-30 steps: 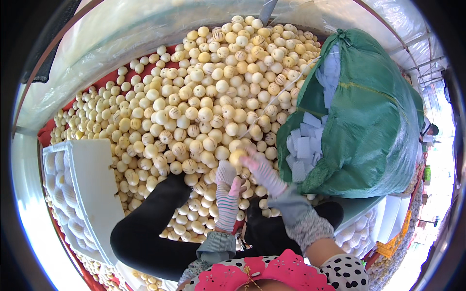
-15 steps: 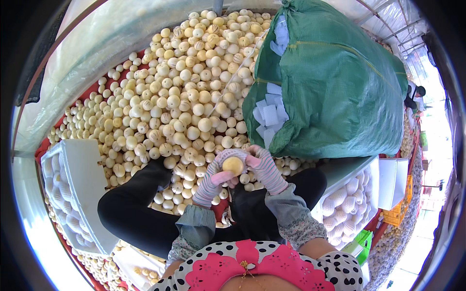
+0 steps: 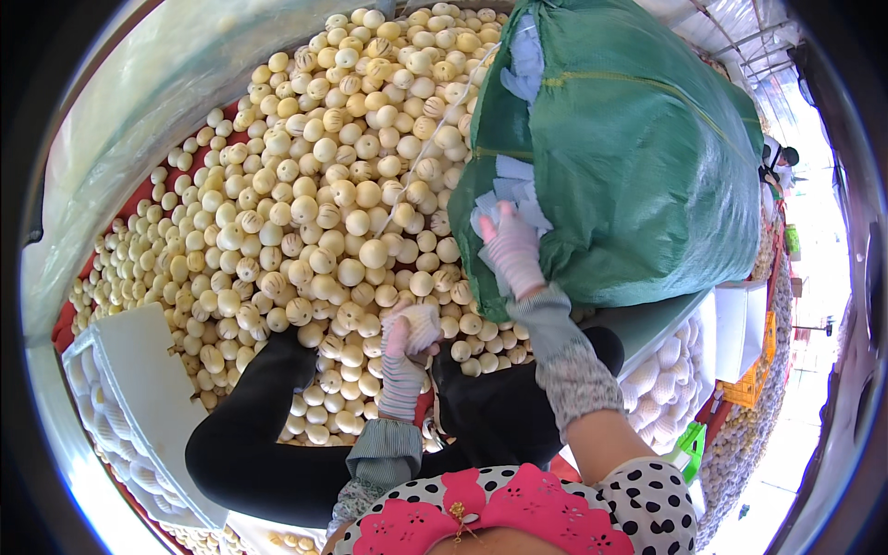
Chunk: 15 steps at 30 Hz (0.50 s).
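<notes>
My left hand (image 3: 399, 351), in a striped fingerless glove, is closed on a fruit in a white foam net (image 3: 422, 324), low over the pile of round cream-yellow fruit (image 3: 343, 192) between my legs. My right hand (image 3: 513, 248), gloved alike, reaches up to the opening of a big green woven sack (image 3: 647, 176), its fingers apart against the flat white foam nets (image 3: 511, 190) inside. I cannot make out anything held in it.
Foam boxes of netted fruit stand at left (image 3: 139, 388) and right (image 3: 726, 328), with yellow (image 3: 745, 388) and green (image 3: 684, 449) crates beyond the right one. A plastic sheet wall (image 3: 129, 139) curves behind the pile. A person in a dark cap (image 3: 782, 162) is at far right.
My hands were together around a bare yellow fruit. Now my right hand has moved up and right to the sack, while my left keeps the fruit, now netted.
</notes>
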Tool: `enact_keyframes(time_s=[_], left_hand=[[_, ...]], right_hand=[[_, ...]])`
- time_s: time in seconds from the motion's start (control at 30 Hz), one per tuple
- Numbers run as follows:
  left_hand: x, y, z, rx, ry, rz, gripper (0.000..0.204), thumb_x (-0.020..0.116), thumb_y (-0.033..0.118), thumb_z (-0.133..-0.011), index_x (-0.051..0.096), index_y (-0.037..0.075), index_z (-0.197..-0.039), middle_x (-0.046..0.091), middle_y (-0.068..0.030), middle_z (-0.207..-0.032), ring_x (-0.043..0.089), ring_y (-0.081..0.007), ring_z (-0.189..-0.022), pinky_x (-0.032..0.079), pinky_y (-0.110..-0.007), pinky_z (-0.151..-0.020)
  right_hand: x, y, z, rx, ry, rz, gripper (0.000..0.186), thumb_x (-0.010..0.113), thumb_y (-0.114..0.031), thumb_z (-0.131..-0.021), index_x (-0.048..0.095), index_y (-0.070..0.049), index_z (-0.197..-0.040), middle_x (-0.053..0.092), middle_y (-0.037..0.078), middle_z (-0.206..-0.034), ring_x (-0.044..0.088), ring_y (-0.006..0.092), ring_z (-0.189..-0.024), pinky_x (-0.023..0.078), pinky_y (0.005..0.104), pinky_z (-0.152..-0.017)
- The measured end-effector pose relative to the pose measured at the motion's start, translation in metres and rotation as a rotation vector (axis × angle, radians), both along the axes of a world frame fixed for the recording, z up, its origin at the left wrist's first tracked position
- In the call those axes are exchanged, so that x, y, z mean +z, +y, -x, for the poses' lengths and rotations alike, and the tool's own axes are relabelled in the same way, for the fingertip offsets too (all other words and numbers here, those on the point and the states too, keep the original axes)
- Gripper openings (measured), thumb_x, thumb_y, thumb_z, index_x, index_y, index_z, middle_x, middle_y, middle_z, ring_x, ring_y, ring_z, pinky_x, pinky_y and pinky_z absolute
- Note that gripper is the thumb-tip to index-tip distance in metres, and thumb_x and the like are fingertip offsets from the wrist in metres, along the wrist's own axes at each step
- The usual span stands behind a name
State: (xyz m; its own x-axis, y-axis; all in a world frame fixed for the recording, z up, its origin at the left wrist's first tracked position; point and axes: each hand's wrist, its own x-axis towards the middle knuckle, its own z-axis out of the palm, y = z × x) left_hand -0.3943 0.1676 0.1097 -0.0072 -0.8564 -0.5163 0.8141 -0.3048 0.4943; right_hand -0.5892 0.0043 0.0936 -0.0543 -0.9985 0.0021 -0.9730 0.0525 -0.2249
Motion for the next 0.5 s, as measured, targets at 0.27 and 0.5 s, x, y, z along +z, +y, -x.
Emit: enact_keyframes(time_s=[0.27, 0.5], left_hand=[[-0.016, 0.0, -0.007, 0.071, 0.152, 0.013, 0.033, 0.055, 0.017, -0.078, 0.054, -0.001, -0.105, 0.062, -0.0145, -0.096, 0.063, -0.0237, -0.082, 0.055, -0.036, -0.076], [0.002, -0.001, -0.009, -0.102, -0.142, 0.154, 0.067, 0.057, 0.011, -0.082, 0.029, 0.005, -0.143, 0.057, -0.0111, -0.111, 0.058, -0.0177, -0.095, 0.048, -0.03, -0.086]], right_hand=[[-0.053, -0.028, 0.04, -0.013, 0.172, -0.297, 0.047, 0.054, -0.017, -0.086, 0.039, -0.008, -0.129, 0.062, 0.02, -0.098, 0.062, 0.0333, -0.085, 0.048, 0.0444, -0.077], [0.05, 0.064, -0.017, 0.289, -0.962, -0.555, 0.03, 0.068, -0.021, -0.082, 0.058, -0.007, -0.107, 0.059, 0.001, -0.078, 0.053, 0.0085, -0.062, 0.045, 0.0232, -0.053]])
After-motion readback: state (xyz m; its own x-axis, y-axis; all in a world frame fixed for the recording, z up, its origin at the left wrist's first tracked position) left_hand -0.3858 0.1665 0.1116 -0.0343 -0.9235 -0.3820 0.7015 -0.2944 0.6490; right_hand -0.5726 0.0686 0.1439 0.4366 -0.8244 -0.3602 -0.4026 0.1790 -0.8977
